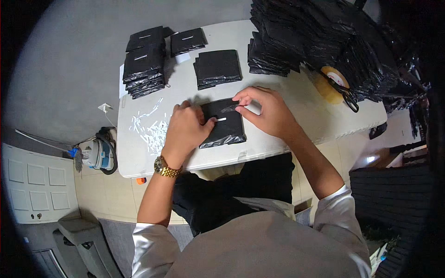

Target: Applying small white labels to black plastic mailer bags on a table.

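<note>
In front of me on the table lies a flat black plastic package [222, 134]. A small white paper strip [221, 119] rests on top of it. With fingers curled, my left hand [186, 129] covers the package's left side, its thumb tip pressing the strip's left end. My right hand [265, 110] pinches what looks like a short piece of clear tape [228, 109] between thumb and fingers. The tape hangs over the package's upper right part, just above the paper strip; whether it touches the plastic I cannot tell.
Loose white paper strips [155, 134] lie scattered left of my left hand. Stacked black packages [144, 69] stand far left, another pile [218, 67] mid-back, and tall heaps [315, 37] back right. A tape roll [334, 76] and black-handled scissors [348, 98] sit at right.
</note>
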### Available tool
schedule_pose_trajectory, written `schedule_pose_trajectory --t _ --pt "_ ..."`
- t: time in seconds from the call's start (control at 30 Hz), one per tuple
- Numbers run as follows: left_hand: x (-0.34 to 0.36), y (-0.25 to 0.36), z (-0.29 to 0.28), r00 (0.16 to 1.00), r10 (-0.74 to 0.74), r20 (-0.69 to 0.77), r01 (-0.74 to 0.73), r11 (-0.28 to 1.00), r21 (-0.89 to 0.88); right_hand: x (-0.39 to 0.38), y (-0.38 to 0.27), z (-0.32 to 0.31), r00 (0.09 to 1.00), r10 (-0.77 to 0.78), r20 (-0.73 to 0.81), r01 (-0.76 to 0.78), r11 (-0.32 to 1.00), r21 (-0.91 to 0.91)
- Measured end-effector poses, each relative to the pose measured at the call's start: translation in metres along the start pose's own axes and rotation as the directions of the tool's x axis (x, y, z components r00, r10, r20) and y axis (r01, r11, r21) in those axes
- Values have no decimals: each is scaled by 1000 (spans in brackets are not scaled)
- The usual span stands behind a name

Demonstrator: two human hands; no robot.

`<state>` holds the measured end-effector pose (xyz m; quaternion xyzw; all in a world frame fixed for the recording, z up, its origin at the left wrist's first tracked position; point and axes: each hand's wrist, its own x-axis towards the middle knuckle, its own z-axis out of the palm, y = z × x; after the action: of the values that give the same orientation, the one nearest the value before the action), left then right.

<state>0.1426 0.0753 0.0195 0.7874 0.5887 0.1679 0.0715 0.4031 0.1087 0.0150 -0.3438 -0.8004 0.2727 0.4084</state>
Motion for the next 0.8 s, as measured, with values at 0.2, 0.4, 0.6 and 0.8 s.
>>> schedule_pose_trajectory --t 0.2,0.4,0.6,0.8 --pt "-16 -28 -3 969 81 -233 -141 957 -253 0 3 -4 999 49 12 -49 999 -20" --pt "-20 -15 -5 980 -86 -181 -41 796 -604 8 -3 8 987 132 90 -143 982 126" --pt "-8 -9 -10 990 -94 -110 4 779 -628 10 -3 20 992 92 90 -105 984 146" --pt "-4 -15 -9 994 -69 -82 3 787 -617 13 -13 20 981 174 82 -180 981 70"
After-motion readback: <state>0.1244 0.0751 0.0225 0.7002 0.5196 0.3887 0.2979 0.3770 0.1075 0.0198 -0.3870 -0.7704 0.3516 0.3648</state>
